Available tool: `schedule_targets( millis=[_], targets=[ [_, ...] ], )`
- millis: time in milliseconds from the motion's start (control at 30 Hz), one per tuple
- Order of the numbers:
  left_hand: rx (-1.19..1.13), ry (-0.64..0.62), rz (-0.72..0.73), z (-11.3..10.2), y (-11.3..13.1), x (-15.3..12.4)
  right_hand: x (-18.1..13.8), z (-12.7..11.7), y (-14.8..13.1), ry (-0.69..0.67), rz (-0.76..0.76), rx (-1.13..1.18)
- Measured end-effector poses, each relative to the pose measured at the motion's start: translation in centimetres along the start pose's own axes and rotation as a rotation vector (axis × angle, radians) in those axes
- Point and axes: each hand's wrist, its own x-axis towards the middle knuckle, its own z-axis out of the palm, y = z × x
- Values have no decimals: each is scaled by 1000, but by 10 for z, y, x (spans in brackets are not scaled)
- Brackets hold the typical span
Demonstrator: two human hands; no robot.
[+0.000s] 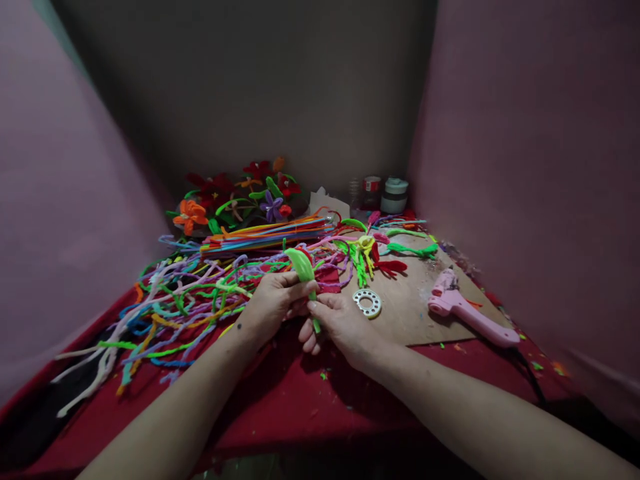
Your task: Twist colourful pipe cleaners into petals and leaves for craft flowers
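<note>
Both my hands meet over the red cloth (pixel 280 400), pinching one green pipe-cleaner leaf (pixel 301 264). My left hand (pixel 273 300) grips its stem from the left with fingers closed. Lower down the same stem, my right hand (pixel 340 323) pinches it between thumb and fingertips. The looped leaf end sticks up above my fingers. A big tangle of coloured pipe cleaners (pixel 185 293) lies just left of my hands.
A brown board (pixel 415 307) lies to the right, bearing a white ring with holes (pixel 368 302) and a pink glue gun (pixel 465 310). Finished pipe-cleaner flowers (pixel 235 193) stand at the back. Small jars (pixel 395 195) sit back right. Pink walls close in on both sides.
</note>
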Motion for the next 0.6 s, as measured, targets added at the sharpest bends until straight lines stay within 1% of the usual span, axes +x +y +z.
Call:
schedule_targets(
  millis=[167,267,367,500,600],
  targets=[
    [-108,37,4,-4,-3,5,-2,-1,0,-12,52,3],
    [-126,-16,-12,-8,-6,7,-1,-1,0,-24,56,3],
    [-88,-88,-38,-10,-8,8,1,-2,2,-21,49,21],
    [-12,-135,-23,-11,-7,7,2,-5,1,-2,-25,69],
    [35,-107,12,-12,-6,8,4,-12,-7,98,-94,170]
  ],
)
